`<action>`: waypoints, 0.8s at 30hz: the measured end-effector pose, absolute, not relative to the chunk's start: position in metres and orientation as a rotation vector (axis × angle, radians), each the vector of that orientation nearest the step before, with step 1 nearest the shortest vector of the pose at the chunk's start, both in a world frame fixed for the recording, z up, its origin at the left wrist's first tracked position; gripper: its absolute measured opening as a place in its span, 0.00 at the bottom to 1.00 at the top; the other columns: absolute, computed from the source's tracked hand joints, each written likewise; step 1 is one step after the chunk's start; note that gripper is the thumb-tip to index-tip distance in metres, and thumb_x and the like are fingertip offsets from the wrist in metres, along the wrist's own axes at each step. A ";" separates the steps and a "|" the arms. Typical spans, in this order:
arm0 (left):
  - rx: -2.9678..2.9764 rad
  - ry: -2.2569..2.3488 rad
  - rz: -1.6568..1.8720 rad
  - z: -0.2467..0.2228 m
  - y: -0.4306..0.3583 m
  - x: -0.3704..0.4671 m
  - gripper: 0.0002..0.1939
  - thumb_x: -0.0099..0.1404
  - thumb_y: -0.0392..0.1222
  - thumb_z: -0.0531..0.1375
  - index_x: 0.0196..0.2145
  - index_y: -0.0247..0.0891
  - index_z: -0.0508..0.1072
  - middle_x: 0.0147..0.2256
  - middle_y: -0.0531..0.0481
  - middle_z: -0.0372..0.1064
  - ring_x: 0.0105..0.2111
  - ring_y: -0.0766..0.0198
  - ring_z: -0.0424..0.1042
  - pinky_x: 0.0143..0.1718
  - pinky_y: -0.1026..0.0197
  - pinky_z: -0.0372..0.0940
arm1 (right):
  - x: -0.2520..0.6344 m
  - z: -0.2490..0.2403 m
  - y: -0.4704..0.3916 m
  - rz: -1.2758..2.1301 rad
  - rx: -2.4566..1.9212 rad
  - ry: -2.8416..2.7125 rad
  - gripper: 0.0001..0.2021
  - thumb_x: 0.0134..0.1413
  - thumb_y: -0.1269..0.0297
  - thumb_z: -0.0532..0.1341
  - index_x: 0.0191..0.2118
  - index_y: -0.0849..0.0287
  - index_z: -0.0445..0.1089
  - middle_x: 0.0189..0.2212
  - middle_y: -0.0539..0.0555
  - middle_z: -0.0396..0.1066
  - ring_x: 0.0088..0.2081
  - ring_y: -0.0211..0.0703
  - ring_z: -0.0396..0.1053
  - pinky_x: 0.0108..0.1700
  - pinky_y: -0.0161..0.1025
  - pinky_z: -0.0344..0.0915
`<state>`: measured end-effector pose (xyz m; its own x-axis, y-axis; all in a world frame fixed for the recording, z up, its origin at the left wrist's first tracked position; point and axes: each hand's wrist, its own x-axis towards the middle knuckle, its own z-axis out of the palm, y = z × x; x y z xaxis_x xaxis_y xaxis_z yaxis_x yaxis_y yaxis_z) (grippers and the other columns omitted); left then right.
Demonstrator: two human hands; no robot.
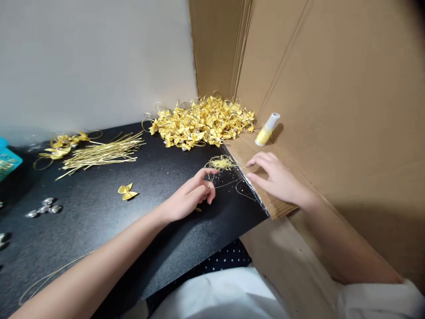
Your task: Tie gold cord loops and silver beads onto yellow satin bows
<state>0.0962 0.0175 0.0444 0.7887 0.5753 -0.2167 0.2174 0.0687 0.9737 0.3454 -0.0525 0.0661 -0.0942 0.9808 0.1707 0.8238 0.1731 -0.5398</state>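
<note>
My left hand (191, 195) hovers over the black table, fingers curled near a tangle of thin yellow thread (222, 163). A thread passes by its fingertips, and a bit of gold shows beneath the palm; whether the fingers grip anything is hard to make out. Over the cardboard flap at the table's right edge is my right hand (274, 177), its thumb and fingers apart with nothing between them. Behind it a yellow thread spool (264, 129) leans on the cardboard. One gold bow (127, 191) lies left of my left hand.
A heap of gold bows (202, 122) fills the back corner against the cardboard wall (332, 88). Gold twist ties (102, 153) lie at the back left, near a few looped bows (61, 146). Silver bells (46, 207) and a turquoise container (8, 159) are at far left.
</note>
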 end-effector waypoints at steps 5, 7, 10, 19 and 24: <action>1.610 0.613 0.261 0.045 0.015 0.097 0.32 0.60 0.34 0.47 0.62 0.38 0.44 0.25 0.58 0.64 0.27 0.68 0.61 0.34 0.61 0.57 | 0.304 0.062 -0.059 0.065 -1.371 -2.085 0.05 0.59 0.66 0.61 0.41 0.56 0.73 0.41 0.53 0.72 0.45 0.45 0.65 0.48 0.43 0.58; 1.611 0.596 0.252 0.045 0.013 0.097 0.37 0.59 0.33 0.48 0.64 0.37 0.39 0.25 0.59 0.64 0.27 0.67 0.62 0.35 0.61 0.57 | 0.291 0.057 -0.054 0.010 -1.298 -2.179 0.05 0.60 0.66 0.61 0.40 0.56 0.74 0.39 0.53 0.73 0.44 0.45 0.64 0.48 0.44 0.56; 1.592 0.607 0.245 0.045 0.011 0.096 0.41 0.59 0.32 0.49 0.66 0.36 0.34 0.24 0.59 0.63 0.27 0.67 0.62 0.35 0.60 0.57 | 0.284 0.049 -0.043 -0.053 -1.263 -2.258 0.04 0.59 0.64 0.62 0.35 0.56 0.74 0.38 0.52 0.73 0.44 0.46 0.63 0.48 0.45 0.52; 1.577 0.638 0.271 0.042 0.012 0.096 0.33 0.64 0.36 0.48 0.65 0.37 0.40 0.24 0.61 0.52 0.24 0.70 0.51 0.29 0.64 0.50 | 0.307 0.054 -0.045 0.071 -1.491 -2.290 0.04 0.62 0.65 0.60 0.37 0.58 0.71 0.39 0.53 0.72 0.44 0.46 0.63 0.47 0.43 0.50; 1.618 0.628 0.226 0.042 0.011 0.099 0.37 0.66 0.38 0.50 0.66 0.39 0.34 0.26 0.60 0.57 0.25 0.70 0.52 0.32 0.64 0.52 | 0.294 0.045 -0.047 0.096 -1.344 -2.253 0.05 0.61 0.62 0.61 0.39 0.55 0.73 0.39 0.51 0.73 0.44 0.44 0.64 0.48 0.43 0.49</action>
<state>0.0986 0.0111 0.0416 0.8286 0.5181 -0.2122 0.2635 -0.0264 0.9643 0.2944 -0.0474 0.0455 -0.3796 0.8396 0.3885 0.8035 0.5073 -0.3115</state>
